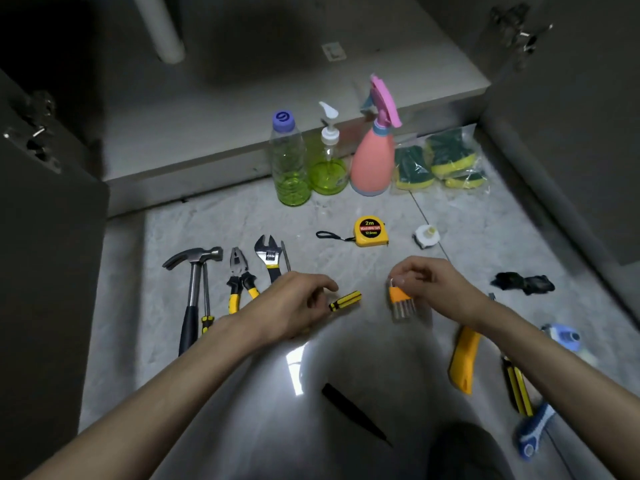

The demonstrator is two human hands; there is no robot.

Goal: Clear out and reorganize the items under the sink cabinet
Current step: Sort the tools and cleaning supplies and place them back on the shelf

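Left hand (294,306) grips a screwdriver (345,301) by its yellow-black handle over the floor (207,220), right hand (429,285) pinches the orange hex key set (401,303) by its top: both probably light, rigid, handle-friendly.

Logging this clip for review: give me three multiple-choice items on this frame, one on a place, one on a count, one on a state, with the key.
1. Where is the yellow tape measure?
A. on the floor tiles in front of the bottles
B. inside the cabinet
C. in the left hand

2. How many bottles stand along the cabinet base?
A. one
B. three
C. five

3. What is the right hand doing?
A. lying flat on the floor
B. pinching a small orange tool set
C. gripping the hammer

Key: 1 A, it lies on the floor; 2 B, clear bottle, pump bottle, pink spray bottle; 3 B, fingers close on its top.
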